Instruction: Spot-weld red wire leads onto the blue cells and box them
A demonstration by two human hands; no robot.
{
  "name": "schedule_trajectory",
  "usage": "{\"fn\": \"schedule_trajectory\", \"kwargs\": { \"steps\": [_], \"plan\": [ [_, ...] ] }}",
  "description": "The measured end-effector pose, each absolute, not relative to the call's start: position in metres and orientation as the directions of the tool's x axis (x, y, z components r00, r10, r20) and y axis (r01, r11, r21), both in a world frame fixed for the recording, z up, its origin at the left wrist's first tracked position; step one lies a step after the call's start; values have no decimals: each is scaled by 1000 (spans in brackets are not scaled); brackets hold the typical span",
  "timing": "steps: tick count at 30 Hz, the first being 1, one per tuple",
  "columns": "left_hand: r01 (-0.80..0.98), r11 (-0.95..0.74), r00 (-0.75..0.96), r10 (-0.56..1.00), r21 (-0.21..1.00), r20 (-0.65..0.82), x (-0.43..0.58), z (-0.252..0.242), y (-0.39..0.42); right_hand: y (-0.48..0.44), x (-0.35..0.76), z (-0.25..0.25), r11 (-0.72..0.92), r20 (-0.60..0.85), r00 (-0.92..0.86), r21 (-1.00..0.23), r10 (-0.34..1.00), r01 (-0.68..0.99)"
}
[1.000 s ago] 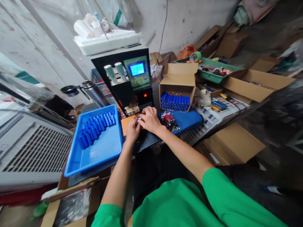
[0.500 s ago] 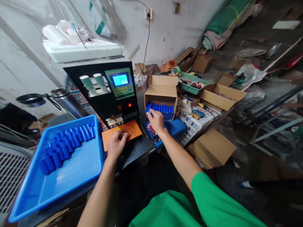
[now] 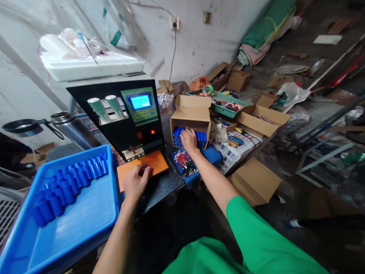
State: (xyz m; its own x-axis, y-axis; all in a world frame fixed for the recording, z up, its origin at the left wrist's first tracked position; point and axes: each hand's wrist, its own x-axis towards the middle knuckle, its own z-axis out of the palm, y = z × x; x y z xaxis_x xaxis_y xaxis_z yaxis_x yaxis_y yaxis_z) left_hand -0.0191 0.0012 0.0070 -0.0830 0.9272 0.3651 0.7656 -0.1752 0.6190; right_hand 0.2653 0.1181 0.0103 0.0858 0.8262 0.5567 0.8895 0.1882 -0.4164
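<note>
My left hand [image 3: 137, 182] rests on the orange plate [image 3: 158, 163] in front of a black machine [image 3: 114, 125]. Its fingers are loosely curled, the thumb stands apart, and I see nothing held. My right hand [image 3: 188, 140] reaches into an open cardboard box [image 3: 191, 113], its fingers spread over rows of blue cylindrical cells [image 3: 202, 137]. The fingertips are partly hidden among the cells. Below that hand, a bundle of red, black and white wires [image 3: 184, 161] lies on a blue cloth [image 3: 213, 156].
At left stands a blue tray [image 3: 82, 220] with several blue cylinders [image 3: 70, 182] along its far side. A metal flask [image 3: 75, 129] is behind it. Farther right are a green tray [image 3: 228, 110], an open carton [image 3: 259, 123] and a cardboard flap [image 3: 256, 180] below the table edge.
My right hand has moved from the box's left front edge in over the cells, uncovering the wire bundle. My left hand stays on the orange plate. The view has shifted slightly.
</note>
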Motion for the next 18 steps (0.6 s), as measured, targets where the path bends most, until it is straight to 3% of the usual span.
{"fn": "schedule_trajectory", "kwargs": {
  "steps": [9, 11, 14, 18],
  "plan": [
    [770, -182, -71, 929, 612, 364, -17, 7, 2, 77, 277, 21, 301, 628, 106, -506, 771, 808],
    [771, -172, -76, 931, 614, 357, -16, 7, 2, 69, 280, 19, 225, 492, 100, -559, 865, 798],
    [769, -165, -80, 934, 618, 348, -16, 7, 2, 67, 284, 15, -17, 175, 136, -554, 975, 832],
    [761, -174, -71, 935, 625, 347, -17, 6, 2, 71, 287, 5, -271, -69, 270, -458, 960, 847]
  ]
}}
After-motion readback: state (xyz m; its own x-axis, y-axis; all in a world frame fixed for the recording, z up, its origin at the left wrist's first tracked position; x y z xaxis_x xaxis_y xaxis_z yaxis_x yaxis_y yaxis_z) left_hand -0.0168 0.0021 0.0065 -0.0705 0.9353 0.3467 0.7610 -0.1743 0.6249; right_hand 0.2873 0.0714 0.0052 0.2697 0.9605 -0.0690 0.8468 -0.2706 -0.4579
